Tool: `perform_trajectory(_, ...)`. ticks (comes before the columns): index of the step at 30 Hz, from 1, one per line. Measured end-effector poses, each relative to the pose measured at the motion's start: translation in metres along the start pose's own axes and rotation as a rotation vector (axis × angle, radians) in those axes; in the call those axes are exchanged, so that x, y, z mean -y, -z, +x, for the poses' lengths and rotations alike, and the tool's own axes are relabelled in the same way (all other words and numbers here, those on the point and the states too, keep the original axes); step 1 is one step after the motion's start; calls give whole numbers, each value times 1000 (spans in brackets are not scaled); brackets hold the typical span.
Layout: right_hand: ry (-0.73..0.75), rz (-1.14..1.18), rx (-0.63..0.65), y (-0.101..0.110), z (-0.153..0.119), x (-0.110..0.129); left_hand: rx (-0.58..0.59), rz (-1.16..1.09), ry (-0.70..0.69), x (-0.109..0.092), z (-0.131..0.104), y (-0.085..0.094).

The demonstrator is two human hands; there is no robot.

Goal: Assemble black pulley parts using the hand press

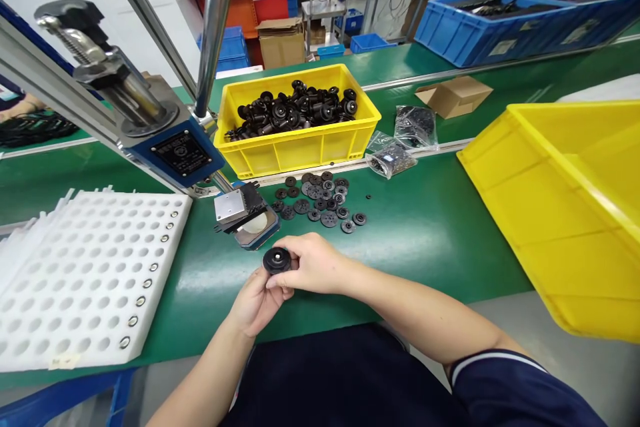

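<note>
Both of my hands meet around a round black part (277,259) with a light metal pin at its centre, held over the green bench. My left hand (256,301) grips it from below and the left, fingers closed. From the right, my right hand (313,265) pinches its edge between thumb and fingers. Just beyond is a blue hand press (175,150) with a metal block above its base. Loose black discs (329,218) lie in a group right of the press. Behind them, a yellow bin (300,152) holds many black parts.
A white foam tray (95,267) with rows of holes and several metal pieces lies left. An empty-looking yellow bin (565,227) leans at right. Plastic bags (391,159), an open carton (457,97) and blue crates (493,37) sit farther back.
</note>
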State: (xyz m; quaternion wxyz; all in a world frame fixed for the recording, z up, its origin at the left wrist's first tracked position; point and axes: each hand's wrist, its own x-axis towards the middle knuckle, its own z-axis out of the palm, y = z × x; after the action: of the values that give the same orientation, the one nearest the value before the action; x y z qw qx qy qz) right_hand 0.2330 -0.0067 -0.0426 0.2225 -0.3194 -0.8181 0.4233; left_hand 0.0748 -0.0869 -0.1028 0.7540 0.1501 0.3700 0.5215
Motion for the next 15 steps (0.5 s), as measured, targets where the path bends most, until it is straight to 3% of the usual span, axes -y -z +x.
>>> perform_trajectory(6, 1, -61, 5, -4, -2, 2, 8, 37, 0, 0, 3, 5)
perform_trajectory(9, -59, -204, -11, 5, 6, -10, 36, 75, 10, 5, 5, 6)
perform_trajectory(11, -124, -346, -85, 26, 24, -24, 46, 145, 37, 8, 4, 6)
perform_trajectory(14, -138, -445, -291, 73, 74, -45, 13, 282, 19, 8, -1, 12)
perform_trajectory(15, -120, -411, -458, 90, 92, -50, -14, 338, -16, 7, -4, 17)
